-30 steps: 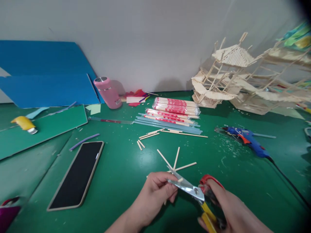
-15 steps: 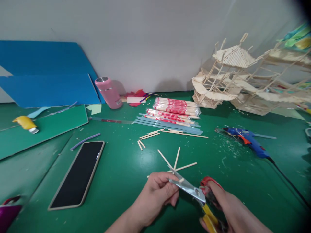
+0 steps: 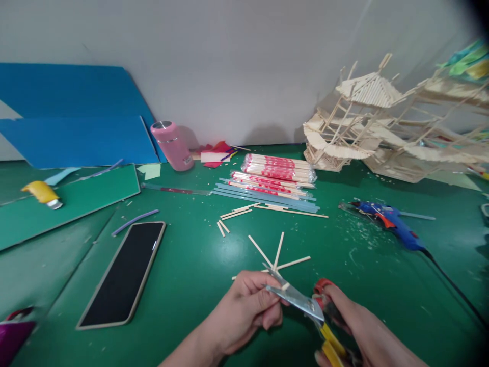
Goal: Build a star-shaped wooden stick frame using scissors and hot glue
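Note:
My left hand (image 3: 244, 311) pinches a small star of glued wooden sticks (image 3: 278, 257) low in the middle of the view, its arms fanning up and away from my fingers. My right hand (image 3: 357, 334) grips scissors (image 3: 301, 300) with red and yellow handles. The metal blades point left and their tips sit at the hub of the stick star, close against my left fingertips. Part of the scissor handles is hidden by my right hand and the frame's bottom edge.
On the green mat (image 3: 191, 265) lie a phone (image 3: 124, 272), loose cut sticks (image 3: 235, 214), wrapped chopstick bundles (image 3: 277, 171), a blue glue gun (image 3: 389, 221) with its cord, a pink bottle (image 3: 171, 145), blue boards (image 3: 76, 122) and a stick-built model (image 3: 367, 122).
Both hands have sunk slightly toward the bottom of the view, and the scissor tips have stayed at the stick star. Nothing else has moved.

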Demonstrator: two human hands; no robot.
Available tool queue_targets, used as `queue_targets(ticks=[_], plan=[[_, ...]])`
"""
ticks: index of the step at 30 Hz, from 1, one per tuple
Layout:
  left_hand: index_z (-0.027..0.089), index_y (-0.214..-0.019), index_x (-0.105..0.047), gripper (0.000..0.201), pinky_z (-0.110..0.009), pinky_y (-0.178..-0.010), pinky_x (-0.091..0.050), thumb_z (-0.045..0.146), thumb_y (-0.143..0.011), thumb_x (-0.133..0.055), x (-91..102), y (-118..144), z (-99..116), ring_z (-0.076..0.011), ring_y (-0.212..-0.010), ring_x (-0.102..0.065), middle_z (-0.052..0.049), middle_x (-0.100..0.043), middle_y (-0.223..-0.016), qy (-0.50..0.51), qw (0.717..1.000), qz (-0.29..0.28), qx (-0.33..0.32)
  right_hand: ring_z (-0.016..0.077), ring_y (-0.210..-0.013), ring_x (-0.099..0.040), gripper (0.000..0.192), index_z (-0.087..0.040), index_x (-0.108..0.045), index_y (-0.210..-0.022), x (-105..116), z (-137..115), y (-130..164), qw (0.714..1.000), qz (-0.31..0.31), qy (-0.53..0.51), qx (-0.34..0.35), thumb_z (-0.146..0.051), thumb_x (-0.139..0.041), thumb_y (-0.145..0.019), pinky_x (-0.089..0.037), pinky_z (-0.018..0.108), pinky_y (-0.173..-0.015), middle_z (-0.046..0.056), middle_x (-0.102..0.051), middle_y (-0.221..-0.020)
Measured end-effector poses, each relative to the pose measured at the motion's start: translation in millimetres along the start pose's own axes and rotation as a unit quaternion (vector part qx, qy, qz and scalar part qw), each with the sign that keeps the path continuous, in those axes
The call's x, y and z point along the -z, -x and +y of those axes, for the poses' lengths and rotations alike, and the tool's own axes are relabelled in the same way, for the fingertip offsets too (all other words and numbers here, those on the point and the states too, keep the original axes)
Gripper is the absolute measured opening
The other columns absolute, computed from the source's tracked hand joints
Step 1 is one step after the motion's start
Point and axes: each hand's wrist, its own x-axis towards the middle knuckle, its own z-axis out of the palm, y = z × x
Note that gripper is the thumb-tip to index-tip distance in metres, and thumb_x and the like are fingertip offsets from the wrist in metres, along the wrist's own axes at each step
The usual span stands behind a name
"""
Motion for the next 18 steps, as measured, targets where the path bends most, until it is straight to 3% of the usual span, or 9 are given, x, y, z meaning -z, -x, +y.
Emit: queue_targets(ticks=[7, 13, 18], plan=[[0.012, -0.075, -0.067, 0.017, -0.022, -0.046, -0.02, 0.029, -0.071, -0.067, -0.5, 0, -1, -0.0046, -0.043, -0.035, 0.003, -0.046, -0.048, -0.066, 0.995, 0.062, -0.047, 0.0176, -0.069, -0.062, 0.04, -0.021, -0.045, -0.095, 0, -9, -6, 1.0, -0.029, -0.004, -0.012, -0.022, -0.059, -0.057, -0.048, 0.022, -0.061, 0.002, -0.064, -0.079], [0.011, -0.07, -0.068, 0.018, -0.021, -0.046, -0.023, 0.029, -0.069, -0.069, -2.8, 0, 1, -0.0038, -0.039, -0.031, 0.004, -0.043, -0.041, 0.012, 1.0, 0.004, -0.024, 0.014, -0.061, -0.059, 0.043, -0.022, -0.044, -0.094, 5, -17, -7, 1.0, -0.015, -0.003, -0.015, -0.023, -0.061, -0.054, -0.046, 0.019, -0.053, -0.002, -0.061, -0.075], [0.01, -0.067, -0.067, 0.023, -0.022, -0.045, -0.025, 0.033, -0.069, -0.068, -3.6, 0, 2, -0.0039, -0.036, -0.031, 0.004, -0.043, -0.038, 0.011, 1.0, -0.008, -0.007, 0.0175, -0.07, -0.061, 0.045, -0.021, -0.045, -0.096, 5, -12, -3, 1.0, -0.014, -0.005, 0.007, -0.022, -0.062, -0.055, -0.047, 0.021, -0.06, 0.001, -0.063, -0.08]])
